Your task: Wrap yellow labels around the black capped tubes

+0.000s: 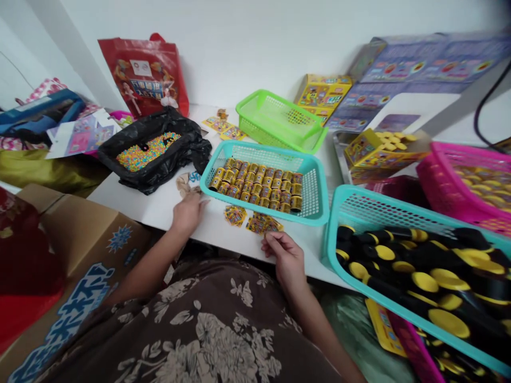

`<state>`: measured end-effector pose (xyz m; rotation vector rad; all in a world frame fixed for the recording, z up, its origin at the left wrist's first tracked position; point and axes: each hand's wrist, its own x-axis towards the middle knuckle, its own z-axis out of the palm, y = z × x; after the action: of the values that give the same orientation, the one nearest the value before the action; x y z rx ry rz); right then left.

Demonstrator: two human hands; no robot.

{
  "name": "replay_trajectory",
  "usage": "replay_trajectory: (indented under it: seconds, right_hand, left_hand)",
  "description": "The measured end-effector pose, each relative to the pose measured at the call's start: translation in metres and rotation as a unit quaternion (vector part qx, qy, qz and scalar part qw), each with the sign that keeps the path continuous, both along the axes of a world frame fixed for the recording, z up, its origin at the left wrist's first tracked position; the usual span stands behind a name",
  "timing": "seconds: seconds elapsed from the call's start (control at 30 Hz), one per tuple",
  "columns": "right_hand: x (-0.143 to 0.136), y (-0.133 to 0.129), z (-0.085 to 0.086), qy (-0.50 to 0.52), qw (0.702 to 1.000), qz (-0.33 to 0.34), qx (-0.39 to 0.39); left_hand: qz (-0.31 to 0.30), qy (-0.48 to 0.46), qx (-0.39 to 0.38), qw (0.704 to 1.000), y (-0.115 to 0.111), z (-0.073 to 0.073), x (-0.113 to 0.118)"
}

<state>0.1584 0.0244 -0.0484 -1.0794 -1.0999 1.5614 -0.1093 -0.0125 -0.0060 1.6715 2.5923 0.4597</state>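
My left hand [188, 214] rests at the table's front left, its fingertips by a crumpled beige piece [182, 184] with blue print beside it. How its fingers are set cannot be made out. My right hand [288, 260] is closed, thumb against forefinger, at the near edge of a pile of small printed stickers [259, 223]. What it pinches, if anything, is too small to name. A smaller sticker pile [235, 215] lies to the left. Just behind the piles, a turquoise basket [325, 207] holds rows of small gold, label-wrapped cylinders [255, 186].
A black-lined tub [104, 154] of colourful beads and a red bag [146, 80] stand left. Behind is a green basket [279, 114]. At right are a turquoise basket [333, 234] of black-and-yellow pieces, a pink basket [431, 175] and stacked boxes [399, 64]. A carton [80, 223] stands front left.
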Motion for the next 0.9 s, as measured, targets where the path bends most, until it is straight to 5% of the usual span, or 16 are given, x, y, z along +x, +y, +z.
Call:
replay_trajectory:
  seconds: [0.1, 0.2, 0.4, 0.6, 0.7, 0.9]
  right_hand:
    - [-0.002, 0.001, 0.0, -0.013, 1.0, 0.008, 0.007]
    - [-0.003, 0.0, 0.0, -0.017, 1.0, 0.014, 0.012]
    - [-0.002, -0.001, -0.001, -0.021, 0.999, 0.018, 0.021]
    - [-0.007, 0.002, 0.001, -0.106, 0.991, 0.049, 0.071]
    - [-0.013, 0.005, 0.005, -0.182, 0.967, 0.049, 0.172]
    - [-0.032, 0.015, 0.009, -0.288, 0.873, 0.099, 0.382]
  left_hand:
    - [-0.077, -0.089, 0.012, 0.993, 0.007, -0.01, 0.031]
    - [-0.067, -0.127, 0.026, 0.989, 0.023, -0.019, 0.047]
    - [-0.056, -0.2, 0.077, 0.975, 0.033, -0.031, 0.042]
    - [-0.055, -0.339, 0.136, 0.929, 0.028, -0.037, 0.041]
    - [-0.051, -0.372, 0.136, 0.917, 0.029, -0.038, 0.044]
    - [-0.029, -0.479, 0.152, 0.864, 0.028, -0.041, 0.043]
